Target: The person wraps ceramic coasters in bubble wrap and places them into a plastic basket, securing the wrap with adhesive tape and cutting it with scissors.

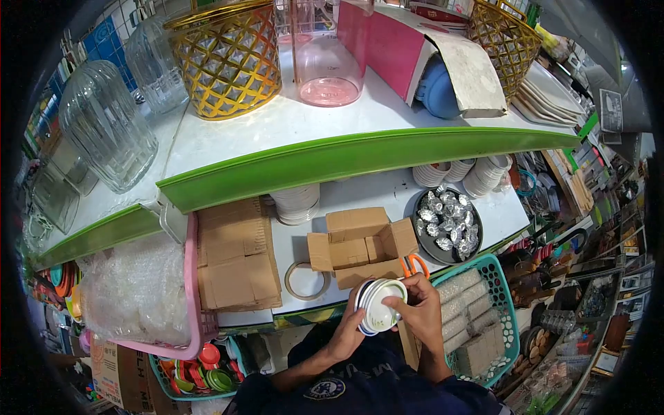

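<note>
A small stack of white bowls (381, 308) with coloured rims is tilted towards me in front of my chest. My left hand (344, 337) grips the stack from the left side, fingers wrapped under it. My right hand (423, 315) pinches the right edge, its thumb lying on the inside of the top bowl. Just beyond the hands, an open cardboard box (356, 221) sits on the white table with its flaps out. Orange-handled scissors (422, 263) lie beside its right corner, partly hidden. A roll of tape (289, 282) lies flat to the box's left.
Flattened cardboard (238, 277) and a pink basket (192, 297) of bubble wrap are at left. A dark plate (420, 238) carries foil-wrapped pieces. A teal basket (510, 325) holds wrapped packs. Above, a green-edged shelf (366, 164) bears glass jars and a gold basket (228, 62).
</note>
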`<action>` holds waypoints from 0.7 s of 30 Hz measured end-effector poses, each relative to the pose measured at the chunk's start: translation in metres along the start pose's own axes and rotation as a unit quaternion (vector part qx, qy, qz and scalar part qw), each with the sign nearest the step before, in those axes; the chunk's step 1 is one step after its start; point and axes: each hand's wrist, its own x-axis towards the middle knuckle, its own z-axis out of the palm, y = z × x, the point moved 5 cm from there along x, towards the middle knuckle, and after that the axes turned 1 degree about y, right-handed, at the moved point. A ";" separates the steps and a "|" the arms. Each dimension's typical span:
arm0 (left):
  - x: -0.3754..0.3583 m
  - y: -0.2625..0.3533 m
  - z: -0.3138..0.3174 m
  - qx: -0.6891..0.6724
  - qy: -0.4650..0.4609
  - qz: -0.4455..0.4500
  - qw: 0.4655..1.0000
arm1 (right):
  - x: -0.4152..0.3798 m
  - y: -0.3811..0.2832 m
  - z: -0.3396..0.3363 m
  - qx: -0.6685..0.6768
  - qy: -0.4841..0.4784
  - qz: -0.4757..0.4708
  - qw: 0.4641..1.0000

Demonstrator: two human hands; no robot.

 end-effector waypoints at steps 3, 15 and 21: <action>-0.001 0.001 -0.002 -0.041 -0.018 -0.009 0.999 | 0.000 0.001 0.001 -0.079 0.000 -0.014 0.997; -0.006 0.010 -0.010 -0.055 0.004 -0.008 0.998 | 0.000 -0.021 0.013 -0.199 0.016 -0.137 0.970; -0.011 0.021 -0.013 -0.017 0.078 0.017 0.997 | 0.002 -0.003 0.012 0.125 -0.035 -0.054 0.990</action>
